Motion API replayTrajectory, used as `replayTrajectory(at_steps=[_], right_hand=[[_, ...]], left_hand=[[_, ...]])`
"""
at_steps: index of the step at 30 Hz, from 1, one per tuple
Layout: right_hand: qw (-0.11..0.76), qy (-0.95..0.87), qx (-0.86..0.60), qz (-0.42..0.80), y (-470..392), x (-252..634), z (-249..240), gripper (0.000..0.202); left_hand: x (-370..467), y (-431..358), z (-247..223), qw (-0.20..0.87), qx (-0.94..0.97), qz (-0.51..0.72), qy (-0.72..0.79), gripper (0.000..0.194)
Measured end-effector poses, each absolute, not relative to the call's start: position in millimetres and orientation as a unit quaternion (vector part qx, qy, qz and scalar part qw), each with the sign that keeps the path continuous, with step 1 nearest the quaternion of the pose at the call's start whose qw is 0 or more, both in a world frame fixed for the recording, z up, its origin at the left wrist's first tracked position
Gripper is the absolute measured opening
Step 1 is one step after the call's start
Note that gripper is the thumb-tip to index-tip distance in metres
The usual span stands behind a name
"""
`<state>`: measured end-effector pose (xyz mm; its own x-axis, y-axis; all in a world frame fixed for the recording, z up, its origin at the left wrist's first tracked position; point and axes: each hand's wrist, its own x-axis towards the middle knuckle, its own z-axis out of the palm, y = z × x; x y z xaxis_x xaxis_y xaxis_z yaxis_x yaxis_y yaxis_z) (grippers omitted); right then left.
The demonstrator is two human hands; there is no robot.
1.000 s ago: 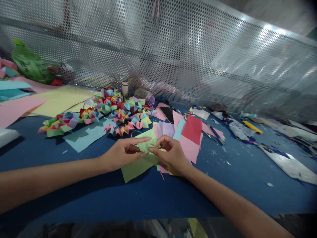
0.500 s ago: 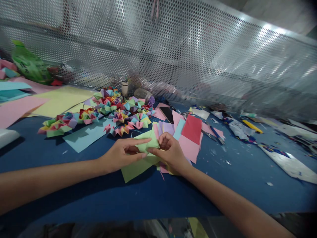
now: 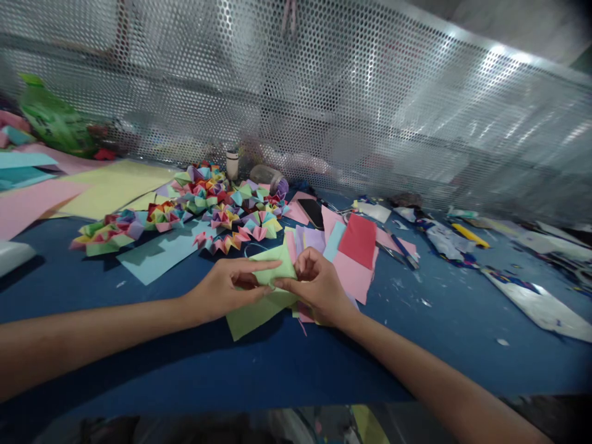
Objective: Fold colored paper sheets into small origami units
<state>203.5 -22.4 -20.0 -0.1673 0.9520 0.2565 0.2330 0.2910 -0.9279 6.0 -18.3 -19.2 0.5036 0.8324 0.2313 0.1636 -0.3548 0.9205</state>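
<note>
While the left hand [image 3: 231, 285] pinches the green paper [image 3: 285, 267], held between both hands, the right hand [image 3: 321, 287] grips its edge with thumb and curled fingers, seemingly mid-fold, so the next move likely calls for a firm crease.

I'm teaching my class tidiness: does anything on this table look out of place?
Yes: the jar lies on its side, though the white container beside it stands upright, and scraps litter the table's right side.
</note>
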Motion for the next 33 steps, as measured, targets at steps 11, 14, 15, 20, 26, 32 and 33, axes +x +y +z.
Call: replayTrajectory(at_steps=[11,14,15,20,26,32,33], right_hand=[[0.467,-0.655,-0.451,0.385,-23,203,-22,0.041],[0.472,-0.651,-0.444,0.395,-21,203,-24,0.041],[0.473,-0.651,-0.442,0.397,-21,204,-23,0.04],[0.469,-0.667,-0.428,0.389,-22,207,-13,0.033],[0.492,-0.64,-0.409,0.426,-21,210,-12,0.029],[0.498,-0.625,-0.37,0.474,-20,211,-13,0.028],[0.492,-0.626,-0.369,0.479,-21,212,-13,0.027]], left_hand=[[8,-18,-19,0.473,0.717,0.374,0.35,0.045],[9,-18,-19,0.491,0.703,0.378,0.35,0.047],[9,-18,-19,0.497,0.697,0.376,0.354,0.048],[6,-15,-23,0.527,0.661,0.381,0.373,0.052],[5,-15,-22,0.518,0.657,0.399,0.376,0.054],[6,-17,-20,0.52,0.659,0.406,0.362,0.053],[6,-17,-20,0.523,0.66,0.403,0.36,0.052]])
